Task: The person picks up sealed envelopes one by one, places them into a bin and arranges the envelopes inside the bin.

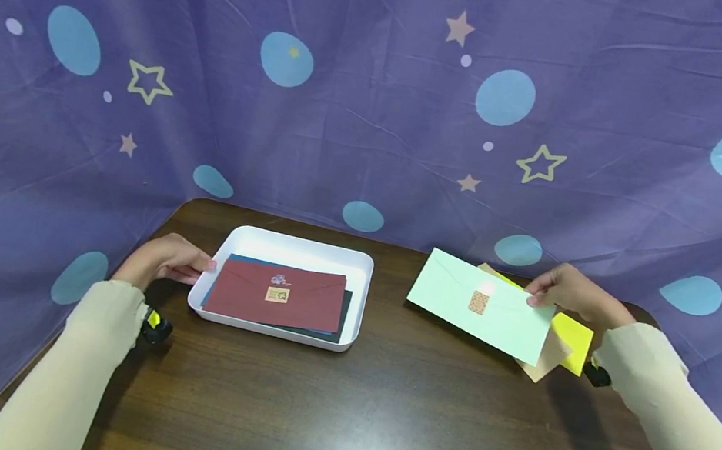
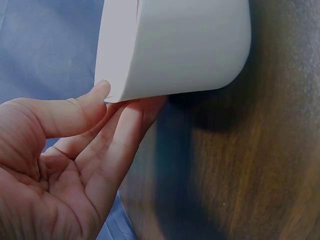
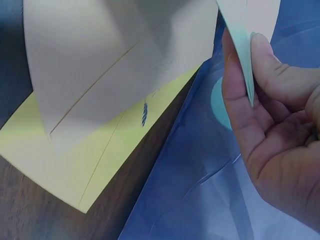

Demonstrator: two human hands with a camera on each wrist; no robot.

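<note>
My left hand (image 1: 168,258) pinches the left rim of a white tray (image 1: 301,251), thumb on top and fingers underneath in the left wrist view. Inside the tray lies a dark red envelope (image 1: 309,311) with a sticker, over a blue envelope and a dark green one (image 1: 344,316). On the right, my right hand (image 1: 571,294) pinches a mint green envelope (image 1: 442,291) by its upper right corner. Its stickered face shows, raised at a tilt. Beneath it are a tan envelope (image 3: 120,65) and a yellow envelope (image 3: 75,170), the tan one overlapping the yellow.
The dark wooden table (image 1: 278,407) carries the tray at back left and the envelopes at back right. A purple curtain (image 1: 358,147) with stars and blue ovals hangs close behind the table's far edge and along both sides.
</note>
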